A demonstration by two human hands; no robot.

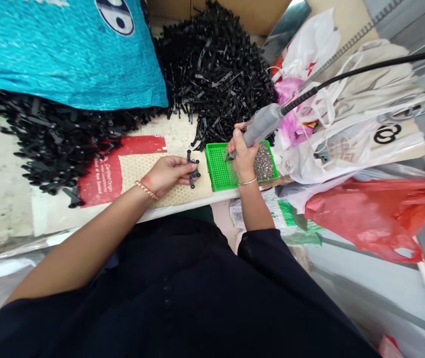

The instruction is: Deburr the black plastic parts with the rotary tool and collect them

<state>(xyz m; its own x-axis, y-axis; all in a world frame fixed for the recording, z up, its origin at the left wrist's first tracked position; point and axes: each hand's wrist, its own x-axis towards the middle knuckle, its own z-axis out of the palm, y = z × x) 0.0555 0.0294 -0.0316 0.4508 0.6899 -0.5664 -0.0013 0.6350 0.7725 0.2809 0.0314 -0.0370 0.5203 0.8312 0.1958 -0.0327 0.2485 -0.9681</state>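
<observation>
My left hand pinches a small black plastic part with several knobbed ends, above a beige honeycomb-patterned mat. In my right hand is a grey electric screwdriver, fingers wrapped round its lower body. Its tip points down into a green perforated tray. Small silvery screws fill the right side of that tray, and the left side shows mostly bare holes. The exact spot the tip touches is too small to make out.
Black plastic parts form a big heap at the back and another pile at left. A blue sack lies over them. A black cable runs from the screwdriver to the right, above white bags. A red bag sits nearer.
</observation>
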